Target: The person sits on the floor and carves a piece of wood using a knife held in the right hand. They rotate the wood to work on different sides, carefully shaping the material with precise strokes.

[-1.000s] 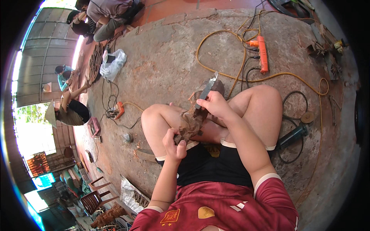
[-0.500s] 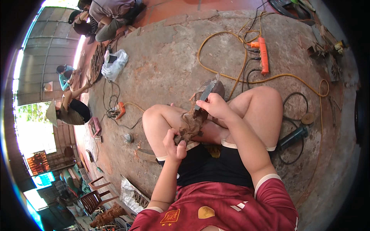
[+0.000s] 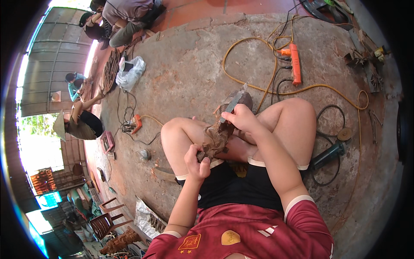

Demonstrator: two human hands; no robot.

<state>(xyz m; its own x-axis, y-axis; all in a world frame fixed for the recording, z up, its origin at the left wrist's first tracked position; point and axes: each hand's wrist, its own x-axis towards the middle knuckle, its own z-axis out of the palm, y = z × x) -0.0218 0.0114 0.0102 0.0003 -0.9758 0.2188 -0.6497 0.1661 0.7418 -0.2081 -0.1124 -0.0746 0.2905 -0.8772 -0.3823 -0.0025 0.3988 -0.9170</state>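
A brown carved wood piece [image 3: 214, 139] lies slantwise over my crossed legs, its surface cut into uneven folds. My left hand [image 3: 197, 164] is closed round its near end, by my left thigh. Toward the far end, my right hand [image 3: 241, 118] pinches a flat grey strip [image 3: 233, 103] between thumb and fingers. The strip rests along the darker far part of the carving; whether it is a file or folded abrasive I cannot tell. My right hand's fingertips are partly hidden behind the strip and the wood.
An orange power strip [image 3: 295, 64] with plugs and a looping yellow cord [image 3: 321, 85] lies ahead right. A dark green cylindrical power tool [image 3: 328, 156] is beside my right thigh. At left are a plastic bag [image 3: 131, 74], an orange socket block [image 3: 136, 124] and several seated people.
My right hand and the grey strip have shifted very slightly along the carving. My left hand keeps its hold; the surroundings sit a little further right in the picture.
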